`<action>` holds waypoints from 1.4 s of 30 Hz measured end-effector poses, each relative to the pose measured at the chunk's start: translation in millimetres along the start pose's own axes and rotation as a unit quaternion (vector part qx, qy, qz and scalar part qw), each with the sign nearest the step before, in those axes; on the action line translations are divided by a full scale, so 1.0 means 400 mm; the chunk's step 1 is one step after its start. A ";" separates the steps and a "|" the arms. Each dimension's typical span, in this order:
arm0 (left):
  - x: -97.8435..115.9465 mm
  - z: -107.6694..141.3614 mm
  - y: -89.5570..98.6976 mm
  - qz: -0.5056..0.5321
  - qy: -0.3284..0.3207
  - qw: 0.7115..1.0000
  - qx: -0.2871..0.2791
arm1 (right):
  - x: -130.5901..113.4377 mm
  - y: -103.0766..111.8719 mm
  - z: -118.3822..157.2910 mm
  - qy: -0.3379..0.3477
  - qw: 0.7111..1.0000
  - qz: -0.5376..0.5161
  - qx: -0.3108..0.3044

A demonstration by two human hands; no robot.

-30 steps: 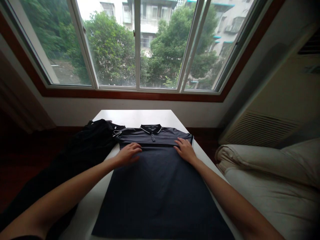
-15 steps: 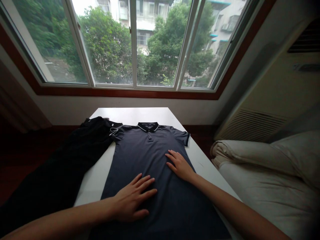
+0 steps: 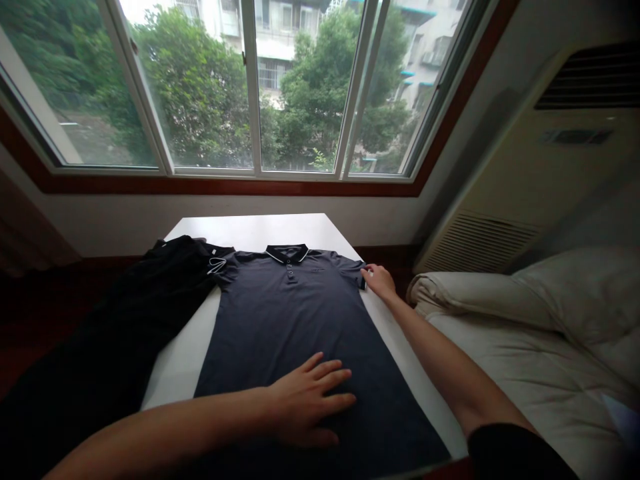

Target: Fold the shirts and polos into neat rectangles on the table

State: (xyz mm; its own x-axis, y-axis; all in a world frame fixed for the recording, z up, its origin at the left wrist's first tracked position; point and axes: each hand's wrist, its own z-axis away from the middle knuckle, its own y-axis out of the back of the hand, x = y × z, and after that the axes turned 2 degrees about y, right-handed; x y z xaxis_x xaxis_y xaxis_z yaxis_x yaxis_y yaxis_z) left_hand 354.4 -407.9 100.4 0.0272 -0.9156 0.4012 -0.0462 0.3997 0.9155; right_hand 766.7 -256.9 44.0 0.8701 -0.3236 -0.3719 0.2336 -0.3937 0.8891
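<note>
Shirt (image 3: 287,317) lies flat on the table (image 3: 250,228). The left hand (image 3: 307,403) is wide open over the shirt's low part. The right hand (image 3: 382,283) curls at the shirt's sleeve (image 3: 349,267); I can't tell if it pinches. Black clothes (image 3: 130,307) lie beside the shirt.

There is one polo shirt (image 3: 295,313), one desk (image 3: 250,228) and one air conditioner (image 3: 530,167). One window (image 3: 251,87) has four panes (image 3: 300,100). The black garments (image 3: 115,327) are too dark to count.
</note>
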 end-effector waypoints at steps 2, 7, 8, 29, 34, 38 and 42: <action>0.013 -0.048 -0.019 -0.011 -0.024 1.000 0.004 | 0.020 -0.016 -0.044 -0.063 0.997 0.037 -0.011; 0.048 -0.106 -0.086 -0.049 -0.092 0.994 0.012 | 0.039 -0.069 -0.100 -0.127 0.990 0.024 -0.061; 0.053 -0.106 -0.096 -0.056 -0.106 0.993 0.013 | 0.040 -0.077 -0.107 -0.128 0.990 0.018 -0.063; -0.054 -0.099 -0.076 -0.039 -0.024 0.995 0.089 | -0.114 -0.060 -0.176 -0.006 0.992 -0.108 -0.072; -0.056 -0.081 -0.080 -0.031 -0.011 0.996 0.088 | -0.137 -0.028 -0.194 -0.024 0.996 -0.060 -0.054; -0.048 -0.071 -0.081 -0.016 -0.015 0.997 0.078 | -0.132 -0.011 -0.180 -0.072 0.996 -0.026 -0.037; -0.048 -0.066 -0.079 -0.004 -0.024 0.997 0.070 | -0.147 -0.031 -0.153 -0.094 0.995 -0.025 -0.026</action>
State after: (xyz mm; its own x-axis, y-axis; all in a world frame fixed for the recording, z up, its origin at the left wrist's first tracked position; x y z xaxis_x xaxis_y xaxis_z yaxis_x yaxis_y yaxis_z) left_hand 381.7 -401.8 64.4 -0.0187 -0.9210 0.3892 -0.1847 0.3858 0.9039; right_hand 739.1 -180.2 71.3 0.7616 -0.4613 -0.4550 0.3016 -0.3691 0.8791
